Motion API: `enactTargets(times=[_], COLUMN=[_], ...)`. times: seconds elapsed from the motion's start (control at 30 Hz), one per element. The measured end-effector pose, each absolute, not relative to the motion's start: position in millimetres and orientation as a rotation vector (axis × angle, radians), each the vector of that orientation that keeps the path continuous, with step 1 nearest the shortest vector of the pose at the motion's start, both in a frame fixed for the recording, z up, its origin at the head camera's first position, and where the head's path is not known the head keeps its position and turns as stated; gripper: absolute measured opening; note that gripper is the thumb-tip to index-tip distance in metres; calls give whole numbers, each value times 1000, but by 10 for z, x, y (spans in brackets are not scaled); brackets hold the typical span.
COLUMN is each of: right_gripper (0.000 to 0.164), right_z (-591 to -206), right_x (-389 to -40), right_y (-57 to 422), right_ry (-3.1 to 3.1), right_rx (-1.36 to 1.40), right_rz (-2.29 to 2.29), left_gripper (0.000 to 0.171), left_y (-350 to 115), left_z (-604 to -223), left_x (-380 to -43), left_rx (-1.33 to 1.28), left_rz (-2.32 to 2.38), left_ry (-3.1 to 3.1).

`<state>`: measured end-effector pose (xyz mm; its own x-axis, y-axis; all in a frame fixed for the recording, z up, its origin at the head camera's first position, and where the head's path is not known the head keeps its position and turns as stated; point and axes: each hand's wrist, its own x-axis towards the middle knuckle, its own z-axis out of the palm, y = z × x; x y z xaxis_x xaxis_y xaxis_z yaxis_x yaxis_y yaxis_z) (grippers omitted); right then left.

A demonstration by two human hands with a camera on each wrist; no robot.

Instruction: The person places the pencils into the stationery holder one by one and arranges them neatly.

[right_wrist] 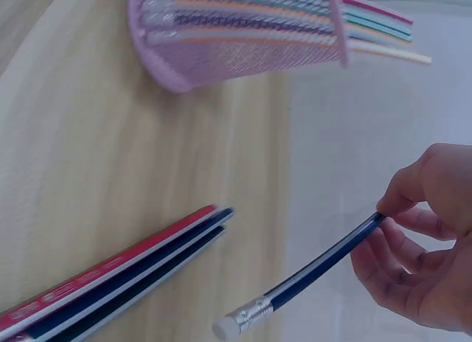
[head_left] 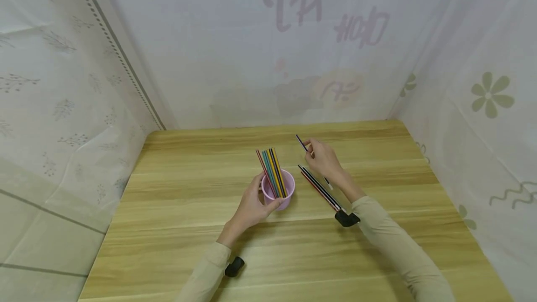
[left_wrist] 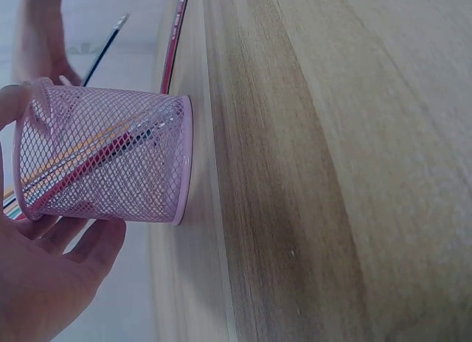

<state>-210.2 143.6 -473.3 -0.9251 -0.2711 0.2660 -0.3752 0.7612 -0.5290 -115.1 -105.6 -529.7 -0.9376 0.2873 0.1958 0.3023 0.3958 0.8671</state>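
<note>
A pink mesh pencil cup (head_left: 290, 181) stands on the table, with several coloured pencils (head_left: 273, 169) leaning in it. My left hand (head_left: 251, 205) grips the cup's side, thumb at the near rim and fingers curled round the wall. To the right, my right hand (head_left: 325, 158) pinches a dark blue pencil (right_wrist: 324, 257) between thumb and fingers, above the table. Its white eraser end (right_wrist: 232, 325) points down and its other end up. Below that hand lies a small bunch of pencils (right_wrist: 110, 279), red and dark ones side by side.
The wooden table (head_left: 180, 185) meets a pale printed cloth (head_left: 218, 59) at the back, and similar cloth hangs at both sides. A black device (head_left: 346, 218) sits by the right wrist, close to the lying pencils; another black device (head_left: 234, 267) is by the left wrist.
</note>
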Motion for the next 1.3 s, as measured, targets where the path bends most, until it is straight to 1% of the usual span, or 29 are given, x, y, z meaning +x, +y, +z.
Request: enactTargets(times=[0.5, 0.77, 0.97, 1.3], right_gripper=[31, 31, 31, 31], right_z=[-4216, -4050, -4075, -4314], right_x=[-1914, -1840, -1817, -1740], right_y=[1118, 894, 739, 545], right_ry=[-2486, -2399, -2329, -2364], right_rx=[588, 574, 613, 673], right_rz=[1160, 1375, 1475, 1510], left_gripper=[91, 90, 90, 91], left_y=[-1062, -1059, -1062, -1063], left_z=[-5326, -5321, -5329, -5334], left_x=[-1140, -1160, -1162, -1158], left_rx=[-586, -559, -561, -564], left_rz=[-1611, -1637, -1642, -1651], left_ry=[-2575, -2584, -2576, -2577])
